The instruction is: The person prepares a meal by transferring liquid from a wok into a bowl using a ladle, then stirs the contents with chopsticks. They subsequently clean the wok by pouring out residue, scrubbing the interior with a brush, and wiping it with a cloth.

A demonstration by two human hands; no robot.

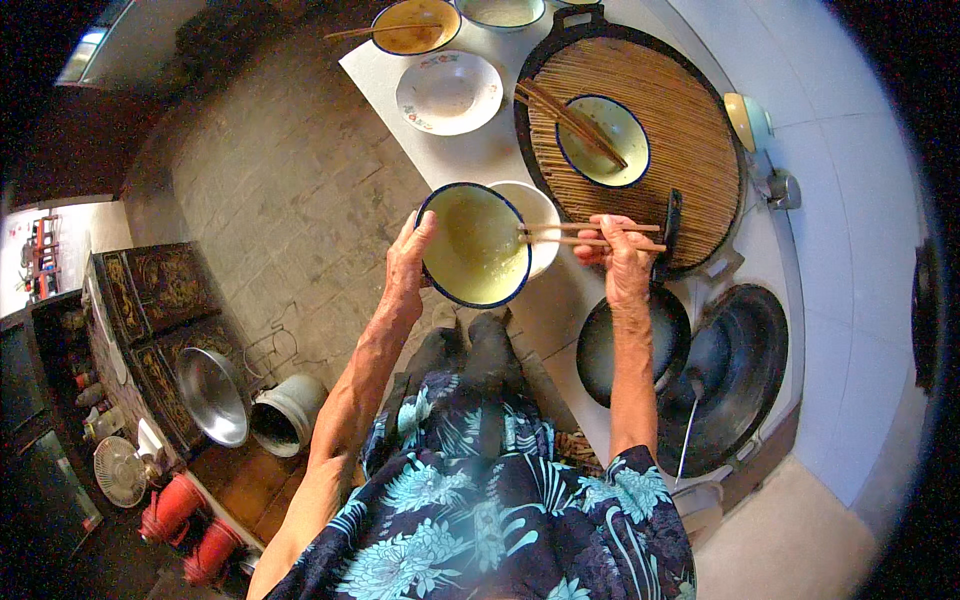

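My left hand (409, 262) grips the left rim of a yellowish enamel bowl with a blue rim (476, 247), tilted so its wet inside shows. In my right hand (619, 251) is a pair of wooden chopsticks (562, 226), their tips at the bowl's right edge. A white bowl (541, 217) is partly hidden behind the held one. Beyond it, a second blue-rimmed enamel bowl (622, 124) rests on a round slatted cover (675, 105), with several chopsticks (581, 131) lying in it. A white floral plate (448, 94) stands on the counter to the left of the cover.
At the right are a black frying pan (592, 352) and a large wok (757, 375) with a ladle. Further bowls (416, 37) stand at the counter's far end. On the left are a metal basin (214, 397), a pail (300, 405), red thermos flasks (174, 510) and a fan (120, 472).
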